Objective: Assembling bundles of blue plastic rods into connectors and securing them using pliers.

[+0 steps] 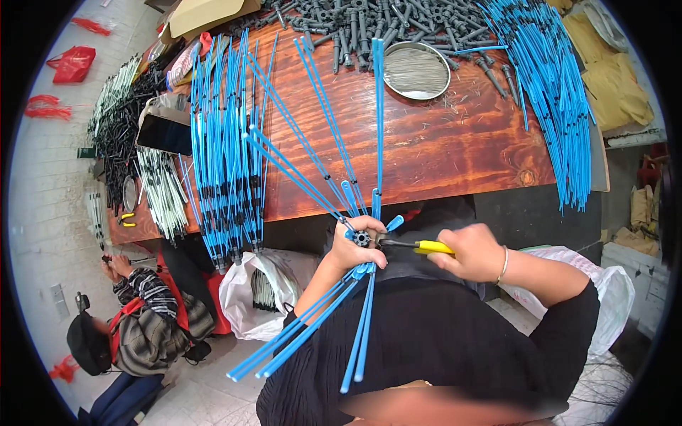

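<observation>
My left hand (349,248) is closed around a dark, round, notched hub (361,238), from which paired blue rods (378,117) fan out both toward the table and toward my lap. It looks like part of an umbrella frame. Flat blue rod ends (395,224) stick out around the hub. My right hand (472,252) grips a tool with a yellow handle (435,247) and a narrow dark metal end. That end reaches the hub's right side, beside my left thumb. Whether the tool's end is pliers jaws or a single shaft I cannot tell.
On the wooden table (469,145) lie a round tin of thin wires (417,71), a heap of dark grey tubular parts (362,28) and blue rod bundles (231,156) (550,106). A phone (165,131) stands at left. A co-worker (142,319) sits lower left, near a white sack (249,302).
</observation>
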Demonstrator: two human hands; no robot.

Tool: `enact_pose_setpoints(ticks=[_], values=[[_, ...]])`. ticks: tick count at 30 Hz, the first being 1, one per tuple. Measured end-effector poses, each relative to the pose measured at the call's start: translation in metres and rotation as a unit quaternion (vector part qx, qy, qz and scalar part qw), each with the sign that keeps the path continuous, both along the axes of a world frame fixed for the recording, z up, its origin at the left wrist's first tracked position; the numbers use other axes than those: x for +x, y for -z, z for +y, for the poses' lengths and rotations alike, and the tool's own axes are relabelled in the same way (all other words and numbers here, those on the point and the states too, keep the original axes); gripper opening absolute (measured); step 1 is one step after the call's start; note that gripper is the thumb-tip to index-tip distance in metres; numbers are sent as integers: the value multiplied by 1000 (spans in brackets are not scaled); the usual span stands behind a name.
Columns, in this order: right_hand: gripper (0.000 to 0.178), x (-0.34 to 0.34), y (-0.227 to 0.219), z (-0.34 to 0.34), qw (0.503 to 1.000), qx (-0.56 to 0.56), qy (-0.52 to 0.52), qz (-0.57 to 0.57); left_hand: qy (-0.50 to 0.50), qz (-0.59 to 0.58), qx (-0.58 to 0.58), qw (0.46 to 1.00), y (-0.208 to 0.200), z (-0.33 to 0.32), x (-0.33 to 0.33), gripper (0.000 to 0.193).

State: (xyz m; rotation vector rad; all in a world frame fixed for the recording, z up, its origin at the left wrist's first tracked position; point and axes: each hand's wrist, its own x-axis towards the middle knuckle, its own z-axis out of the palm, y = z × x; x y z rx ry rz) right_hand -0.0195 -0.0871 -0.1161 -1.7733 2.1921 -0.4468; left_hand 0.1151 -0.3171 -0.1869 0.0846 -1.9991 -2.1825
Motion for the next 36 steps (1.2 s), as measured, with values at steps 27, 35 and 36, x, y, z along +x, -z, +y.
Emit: enact_pose_setpoints(ticks=[27,35,36], values=[[47,-25,-17,-19,670,401,84,-619,41,-13,-34,999,-4,8,-4,39],[52,-4,11,-15,995,-3,76,-66,-37,-58,-20,997,-1,15,3,43],[52,-3,12,-14,995,-2,76,-67,-36,-53,-28,998,1,16,4,44]])
